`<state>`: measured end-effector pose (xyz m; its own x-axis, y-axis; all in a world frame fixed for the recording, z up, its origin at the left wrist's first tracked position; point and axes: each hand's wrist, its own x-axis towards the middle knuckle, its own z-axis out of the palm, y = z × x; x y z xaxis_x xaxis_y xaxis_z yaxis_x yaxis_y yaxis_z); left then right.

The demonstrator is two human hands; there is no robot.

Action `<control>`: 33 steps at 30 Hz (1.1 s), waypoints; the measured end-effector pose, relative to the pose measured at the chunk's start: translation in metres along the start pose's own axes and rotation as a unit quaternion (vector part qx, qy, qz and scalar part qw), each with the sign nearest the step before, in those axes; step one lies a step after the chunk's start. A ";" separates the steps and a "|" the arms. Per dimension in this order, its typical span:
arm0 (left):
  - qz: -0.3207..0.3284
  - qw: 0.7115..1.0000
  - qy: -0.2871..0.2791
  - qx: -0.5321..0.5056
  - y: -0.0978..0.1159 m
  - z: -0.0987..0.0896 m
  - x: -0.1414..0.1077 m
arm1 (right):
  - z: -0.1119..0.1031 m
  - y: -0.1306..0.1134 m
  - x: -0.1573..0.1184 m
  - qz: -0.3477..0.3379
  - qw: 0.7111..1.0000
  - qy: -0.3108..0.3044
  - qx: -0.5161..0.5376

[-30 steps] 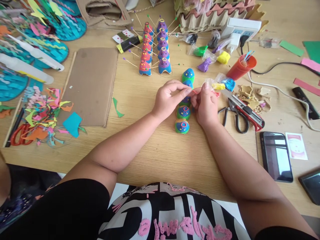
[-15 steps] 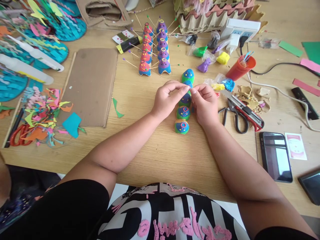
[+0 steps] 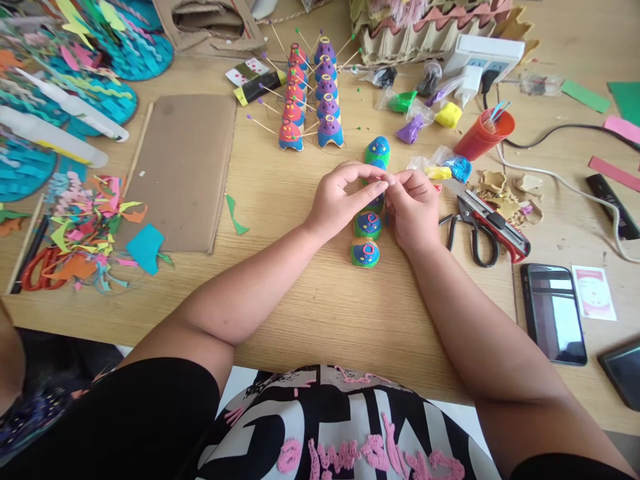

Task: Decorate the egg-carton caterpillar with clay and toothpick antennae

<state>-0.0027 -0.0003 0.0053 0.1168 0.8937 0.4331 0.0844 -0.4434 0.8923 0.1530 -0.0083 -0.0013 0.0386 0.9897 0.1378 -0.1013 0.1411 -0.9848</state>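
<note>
A row of blue and green clay-covered cups (image 3: 367, 225) lies on the table, and the two nearest me carry small red loops. Over the middle of this row, my left hand (image 3: 345, 199) and my right hand (image 3: 414, 203) meet at their fingertips. Both hands are pinched closed, and whatever is between the fingers is too small to make out. Behind them stand a red and blue row (image 3: 291, 127) and a purple and blue row (image 3: 329, 127), both with pins stuck in their sides.
Cardboard (image 3: 175, 173), paper scraps (image 3: 100, 233) and glue bottles (image 3: 55, 137) lie left. On the right are pliers (image 3: 475, 230), a red cutter (image 3: 500, 227), an orange cup (image 3: 484, 135), clay bags (image 3: 410, 129), a power strip (image 3: 483, 57) and a phone (image 3: 555, 313).
Both hands have shifted slightly toward me, their fingertips still together. More of the second cup from the back now shows. The whole view has moved a little.
</note>
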 end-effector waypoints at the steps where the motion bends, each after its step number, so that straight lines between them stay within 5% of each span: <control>1: -0.001 1.000 0.003 0.001 0.000 0.000 0.000 | 0.000 0.000 0.000 -0.001 1.000 -0.002 -0.001; 16: -0.031 0.997 0.063 -0.033 -0.018 0.003 0.001 | 0.002 -0.007 -0.003 0.005 0.999 -0.027 0.016; 33: -0.043 0.996 0.031 -0.072 -0.011 0.000 0.002 | 0.002 -0.003 -0.001 0.005 0.999 -0.028 0.026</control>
<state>-0.0030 0.0062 -0.0041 0.0529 0.9326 0.3570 -0.0510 -0.3545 0.9337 0.1510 -0.0098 0.0020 -0.0185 0.9907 0.1347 -0.1531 0.1303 -0.9796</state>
